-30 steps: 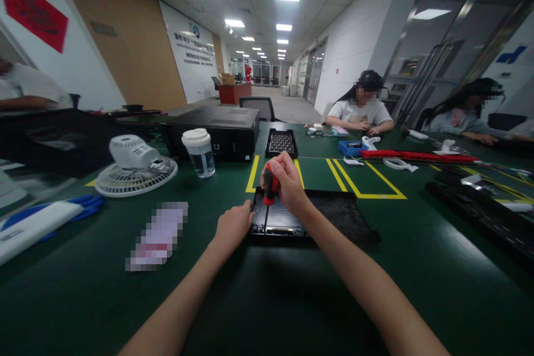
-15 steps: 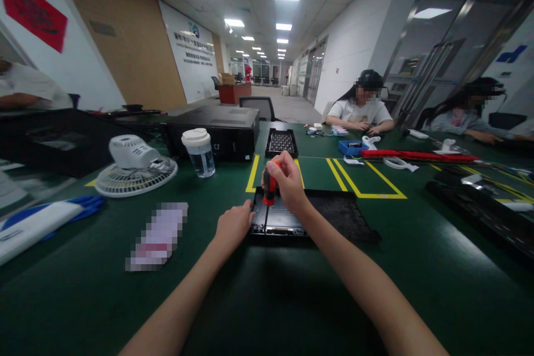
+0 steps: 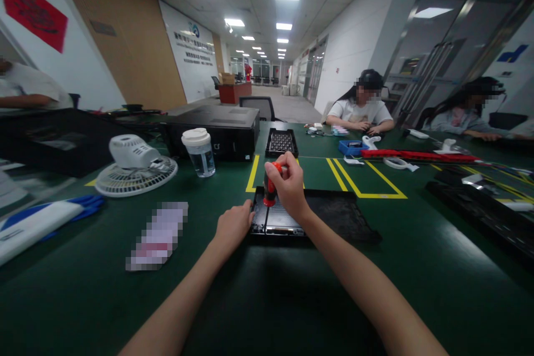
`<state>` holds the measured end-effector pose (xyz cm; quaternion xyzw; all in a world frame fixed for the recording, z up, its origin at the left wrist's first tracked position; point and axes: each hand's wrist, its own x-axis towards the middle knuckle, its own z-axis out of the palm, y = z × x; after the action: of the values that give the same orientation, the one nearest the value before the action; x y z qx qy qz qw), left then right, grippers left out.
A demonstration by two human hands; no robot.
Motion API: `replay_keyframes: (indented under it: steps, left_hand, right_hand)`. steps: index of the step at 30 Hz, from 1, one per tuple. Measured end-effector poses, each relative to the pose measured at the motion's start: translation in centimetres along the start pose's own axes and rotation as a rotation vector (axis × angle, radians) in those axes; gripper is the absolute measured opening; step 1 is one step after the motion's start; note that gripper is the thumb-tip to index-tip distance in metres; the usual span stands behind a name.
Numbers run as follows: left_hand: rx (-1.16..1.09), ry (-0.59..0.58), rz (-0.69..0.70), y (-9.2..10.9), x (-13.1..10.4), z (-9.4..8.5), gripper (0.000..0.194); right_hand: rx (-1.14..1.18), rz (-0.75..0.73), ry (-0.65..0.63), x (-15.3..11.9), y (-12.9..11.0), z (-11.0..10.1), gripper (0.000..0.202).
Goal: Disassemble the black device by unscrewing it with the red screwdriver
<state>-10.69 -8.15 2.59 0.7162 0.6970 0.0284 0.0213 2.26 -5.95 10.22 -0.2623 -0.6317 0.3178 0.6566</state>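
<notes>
A flat black panel (image 3: 337, 214) with a raised rim lies on the green table in front of me. My right hand (image 3: 289, 186) grips the handle of a red and black screwdriver (image 3: 270, 192), which stands nearly upright. Its thin shaft reaches down to the near edge of the panel, left of the middle. At the panel's left edge rests my left hand (image 3: 234, 224), its fingertips touching the side; the fingers lie close together, and whether they pinch the edge is too small to tell.
Behind the panel stands a black tray (image 3: 281, 143) of small parts. To the left are a lidded cup (image 3: 198, 153), a white fan (image 3: 136, 167) and a large black case (image 3: 233, 136). A blue box (image 3: 352, 148) lies right. Other people sit at the far right and far left.
My right hand's fingers have shifted slightly around the screwdriver handle, and the handle leans a little more to the right. My left hand and the panel stay where they were.
</notes>
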Motion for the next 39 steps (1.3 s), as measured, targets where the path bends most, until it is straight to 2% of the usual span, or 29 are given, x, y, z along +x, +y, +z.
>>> replay_keyframes:
  steps: [13, 22, 32, 39]
  left_hand:
    - [-0.010, 0.035, 0.026, -0.27, 0.21, 0.50, 0.029]
    - [-0.010, -0.011, -0.003, -0.06, 0.13, 0.17, 0.030]
    - [-0.008, 0.026, 0.023, -0.30, 0.25, 0.56, 0.029]
    - [-0.004, 0.000, -0.005, -0.15, 0.22, 0.40, 0.031]
  right_hand:
    - [-0.171, -0.014, 0.100, -0.30, -0.03, 0.13, 0.031]
    - [-0.269, -0.059, 0.179, -0.21, -0.17, 0.19, 0.032]
    - [-0.383, -0.085, 0.239, -0.28, -0.23, 0.35, 0.032]
    - [-0.400, -0.098, 0.299, -0.49, -0.01, 0.56, 0.030]
